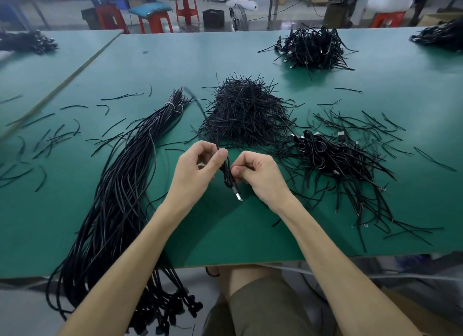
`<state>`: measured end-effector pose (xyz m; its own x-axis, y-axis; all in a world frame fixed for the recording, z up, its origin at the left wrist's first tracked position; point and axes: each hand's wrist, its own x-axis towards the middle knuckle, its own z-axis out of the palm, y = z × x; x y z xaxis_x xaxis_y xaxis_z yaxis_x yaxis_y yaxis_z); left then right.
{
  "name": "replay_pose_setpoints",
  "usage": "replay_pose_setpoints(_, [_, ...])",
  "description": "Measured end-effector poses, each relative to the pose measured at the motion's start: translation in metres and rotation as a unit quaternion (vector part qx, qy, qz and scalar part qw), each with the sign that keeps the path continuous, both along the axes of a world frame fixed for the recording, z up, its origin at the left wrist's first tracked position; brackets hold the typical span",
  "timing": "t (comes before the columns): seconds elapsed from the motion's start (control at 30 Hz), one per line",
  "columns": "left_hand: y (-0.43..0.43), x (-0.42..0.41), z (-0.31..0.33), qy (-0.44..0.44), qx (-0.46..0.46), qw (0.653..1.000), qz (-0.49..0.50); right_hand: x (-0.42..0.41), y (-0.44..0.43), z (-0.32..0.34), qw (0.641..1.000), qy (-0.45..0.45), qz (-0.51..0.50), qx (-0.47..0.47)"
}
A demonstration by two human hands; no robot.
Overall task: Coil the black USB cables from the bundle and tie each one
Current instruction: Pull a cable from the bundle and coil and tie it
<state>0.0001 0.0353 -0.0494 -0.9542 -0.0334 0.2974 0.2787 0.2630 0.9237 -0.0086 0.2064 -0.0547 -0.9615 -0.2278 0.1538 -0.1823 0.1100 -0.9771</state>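
We are holding a small coiled cable (pixel 226 175), black with a USB end, between both hands. It is hanging just above the worktop (pixel 225 238), a little in from the middle of its near edge. Our left hand (pixel 198 167) is pinching the upper part of the coil between curled fingers and thumb (pixel 221 155), which is pressing on its top. Our right hand (pixel 258 175) is gripping the coil's middle from the other side with curled fingers and thumb. We cannot tell whether it is also holding a tie there. The cable's metal plug (pixel 238 195) is sticking out of the bottom of the coil, pointing down toward the near edge.

The bundle (pixel 120 185) of long uncoiled black cables is lying to our left. It is running from the near edge, where its plug ends (pixel 170 308) are hanging over, toward the middle of the worktop. A pale band (pixel 172 107) is binding its far end. A heap of short black ties (pixel 243 112) is sitting just beyond our hands, at the middle of the worktop. To our right, toward the right edge, a pile of coiled cables (pixel 333 152) is lying among scattered ties. Another tangled pile (pixel 310 47) is resting near the far edge. More dark piles are sitting at the far left corner (pixel 27 41) and the far right corner (pixel 441 35). Loose ties (pixel 50 137) are lying strewn toward the left edge. Beyond the far edge, red stools (pixel 186 7) are standing on the floor.
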Motion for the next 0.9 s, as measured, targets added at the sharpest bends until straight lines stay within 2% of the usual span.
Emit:
replay_pose_setpoints(0.17, [0.001, 0.0, -0.002, -0.028, 0.058, 0.997, -0.033, 0.0, 0.0, -0.001, 1.0, 0.004, 0.016, -0.003])
replay_pose_setpoints(0.33, [0.002, 0.001, 0.0, -0.063, 0.051, 0.996, -0.043, -0.001, 0.001, -0.001, 0.999, -0.003, 0.043, -0.009])
replay_pose_setpoints(0.47, [0.002, 0.001, 0.0, -0.088, 0.01, 0.996, -0.033, 0.0, 0.001, 0.0, 0.995, -0.02, 0.064, -0.068])
replay_pose_setpoints(0.67, [0.003, 0.005, 0.003, -0.106, 0.015, 0.994, -0.03, -0.002, 0.007, 0.0, 0.996, -0.026, 0.04, -0.081])
replay_pose_setpoints(0.9, [-0.002, 0.008, 0.009, -0.149, 0.108, 0.975, -0.122, 0.003, 0.006, 0.003, 0.986, -0.029, 0.012, -0.164])
